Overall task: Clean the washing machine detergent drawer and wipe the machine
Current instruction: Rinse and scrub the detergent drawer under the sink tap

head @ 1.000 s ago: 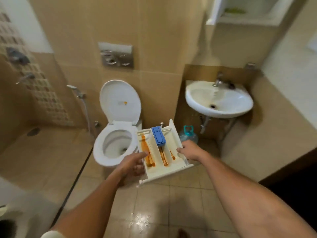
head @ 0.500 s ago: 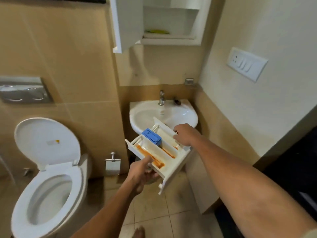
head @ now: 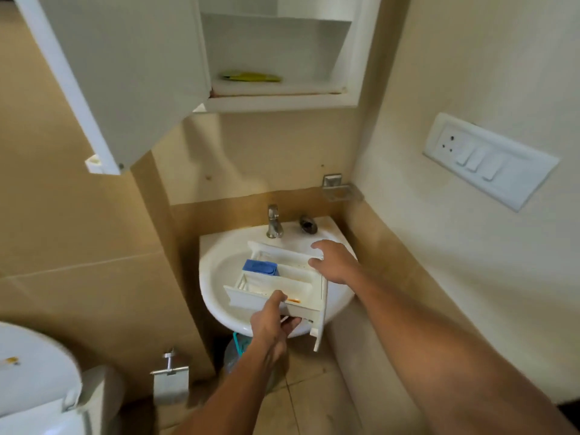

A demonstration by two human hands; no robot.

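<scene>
One toilet (head: 34,372) far left, roll holder (head: 169,376) next to it, neither needed. Gripped drawer (head: 292,277) by near wall w/ L hand (head: 270,324): thumb on top, fingers curled under, prob. taking the weight. Held drawer over sink (head: 216,271), just below tap (head: 274,222), presumably so rinse water & orange residue (head: 293,300) could drain off. Blue insert (head: 260,267) left in place. Clamped far right corner w/ R hand (head: 334,263), fingers bent over rim, to steady it. Switch panel (head: 489,161) far right on wall, well apart from sink.
</scene>
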